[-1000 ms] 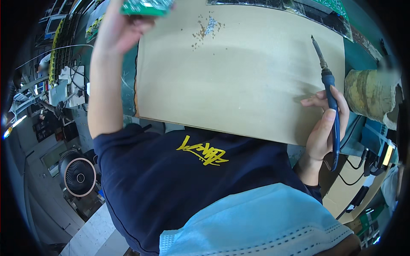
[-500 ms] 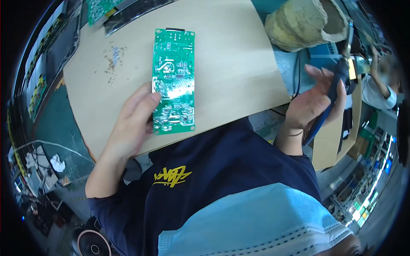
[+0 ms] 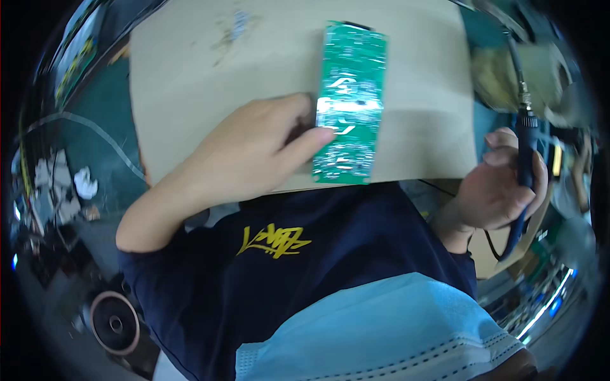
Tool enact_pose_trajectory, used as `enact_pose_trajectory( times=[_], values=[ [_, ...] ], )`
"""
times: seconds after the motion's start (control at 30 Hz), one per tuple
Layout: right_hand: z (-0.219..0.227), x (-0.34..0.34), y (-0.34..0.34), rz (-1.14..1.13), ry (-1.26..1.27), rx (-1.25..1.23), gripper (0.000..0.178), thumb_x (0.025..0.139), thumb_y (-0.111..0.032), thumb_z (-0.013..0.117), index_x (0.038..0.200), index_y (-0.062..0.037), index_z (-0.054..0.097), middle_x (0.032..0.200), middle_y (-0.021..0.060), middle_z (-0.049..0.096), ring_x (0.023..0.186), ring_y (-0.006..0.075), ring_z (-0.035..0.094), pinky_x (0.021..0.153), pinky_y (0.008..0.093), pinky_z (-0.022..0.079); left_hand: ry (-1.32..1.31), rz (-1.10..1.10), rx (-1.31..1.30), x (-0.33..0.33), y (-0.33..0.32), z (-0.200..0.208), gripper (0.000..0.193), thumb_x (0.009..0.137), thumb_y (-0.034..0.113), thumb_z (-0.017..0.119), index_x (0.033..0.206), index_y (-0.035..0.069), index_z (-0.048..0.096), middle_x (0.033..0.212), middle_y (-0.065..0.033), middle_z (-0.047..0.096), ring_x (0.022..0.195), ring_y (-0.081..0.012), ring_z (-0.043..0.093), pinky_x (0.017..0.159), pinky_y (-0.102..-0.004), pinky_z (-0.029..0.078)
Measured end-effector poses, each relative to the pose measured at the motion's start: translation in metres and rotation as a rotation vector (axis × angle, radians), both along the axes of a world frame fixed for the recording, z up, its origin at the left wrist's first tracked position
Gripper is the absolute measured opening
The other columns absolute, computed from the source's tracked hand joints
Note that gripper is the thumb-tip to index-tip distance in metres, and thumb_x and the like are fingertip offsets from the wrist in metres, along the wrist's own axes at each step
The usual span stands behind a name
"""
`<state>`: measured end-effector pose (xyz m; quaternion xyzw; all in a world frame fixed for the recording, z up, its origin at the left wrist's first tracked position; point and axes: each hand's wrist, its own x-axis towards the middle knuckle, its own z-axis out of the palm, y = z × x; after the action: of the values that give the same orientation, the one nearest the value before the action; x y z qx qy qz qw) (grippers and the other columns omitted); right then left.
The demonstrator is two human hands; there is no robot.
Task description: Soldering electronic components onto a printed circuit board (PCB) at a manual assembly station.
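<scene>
A long green circuit board [image 3: 356, 70], its soldered side facing up, is gripped along its left edge by my left hand [image 3: 267, 143]. The thumb lies on top near the board's lower half; the other fingers are hidden beneath or behind it. At the right, my right hand [image 3: 499, 184] holds a dark-handled soldering iron [image 3: 527, 149] upright between thumb and fingers, its metal tip pointing away from me. The iron is well apart from the board. Motion blurs the board's fine details.
Under the board lies a tan cardboard sheet [image 3: 190, 82] with small bits [image 3: 238, 25] scattered at its far left. A rough yellowish pot [image 3: 511, 76] stands behind the iron. Crumpled white paper [image 3: 86, 183] sits at the left, and a round fan [image 3: 115, 322] at lower left.
The view has shifted, so the cardboard and pot appear elsewhere. My left hand has carried the board to the right. The soldering iron is now more upright in my right hand.
</scene>
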<state>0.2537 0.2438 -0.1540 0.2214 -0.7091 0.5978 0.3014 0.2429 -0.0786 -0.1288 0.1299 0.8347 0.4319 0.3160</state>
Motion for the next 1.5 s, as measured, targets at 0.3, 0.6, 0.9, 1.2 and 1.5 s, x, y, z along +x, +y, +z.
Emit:
enact_pose_trajectory(
  times=[0.3, 0.6, 0.9, 1.2, 1.5],
  values=[
    [0.025, -0.030, -0.080, 0.056, -0.585, -0.170, 0.060, 0.106, -0.038, 0.043, 0.124, 0.0175, 0.057, 0.102, 0.0309, 0.067, 0.073, 0.0223, 0.064, 0.070, 0.0287, 0.046, 0.785, 0.162, -0.045, -0.041, -0.064, -0.011, 0.027, 0.098, 0.017, 0.062, 0.120, 0.000, 0.061, 0.086, -0.0143, 0.065, 0.074, -0.0285, 0.063, 0.067, -0.0361, 0.049],
    [0.009, -0.041, -0.127, 0.191, -0.512, 0.071, 0.057, 0.105, -0.036, 0.046, 0.124, 0.0164, 0.058, 0.095, 0.0276, 0.067, 0.070, 0.0239, 0.064, 0.074, 0.0358, 0.051, 0.623, 0.353, 0.294, -0.069, -0.101, -0.056, 0.004, 0.095, -0.002, 0.063, 0.099, -0.001, 0.063, 0.070, 0.0021, 0.055, 0.059, -0.0040, 0.044, 0.056, -0.0206, 0.036],
    [-0.002, -0.034, -0.140, 0.207, -0.363, 0.382, 0.056, 0.109, -0.039, 0.044, 0.121, 0.0140, 0.058, 0.073, 0.0225, 0.066, 0.067, 0.0307, 0.071, 0.075, 0.0434, 0.059, 0.676, 0.327, 0.210, -0.066, -0.094, -0.059, 0.008, 0.085, -0.005, 0.068, 0.085, 0.002, 0.063, 0.061, 0.0071, 0.040, 0.055, -0.0019, 0.033, 0.051, -0.0224, 0.025],
    [0.003, -0.041, -0.128, 0.357, -0.341, 0.560, 0.061, 0.109, -0.041, 0.039, 0.124, 0.0149, 0.059, 0.072, 0.0274, 0.067, 0.073, 0.0417, 0.074, 0.083, 0.0544, 0.060, 0.691, 0.289, 0.357, -0.072, -0.095, -0.068, 0.007, 0.083, -0.005, 0.068, 0.082, 0.001, 0.064, 0.061, 0.0045, 0.042, 0.054, -0.0036, 0.032, 0.050, -0.0239, 0.024],
    [0.007, -0.049, -0.126, 0.426, -0.322, 0.627, 0.058, 0.110, -0.039, 0.040, 0.126, 0.0129, 0.060, 0.063, 0.0217, 0.065, 0.082, 0.0428, 0.074, 0.089, 0.0547, 0.058, 0.614, 0.302, 0.171, -0.068, -0.089, -0.055, 0.006, 0.083, -0.005, 0.068, 0.083, 0.000, 0.065, 0.061, 0.0027, 0.045, 0.053, -0.0045, 0.034, 0.049, -0.0247, 0.025]
  ],
)
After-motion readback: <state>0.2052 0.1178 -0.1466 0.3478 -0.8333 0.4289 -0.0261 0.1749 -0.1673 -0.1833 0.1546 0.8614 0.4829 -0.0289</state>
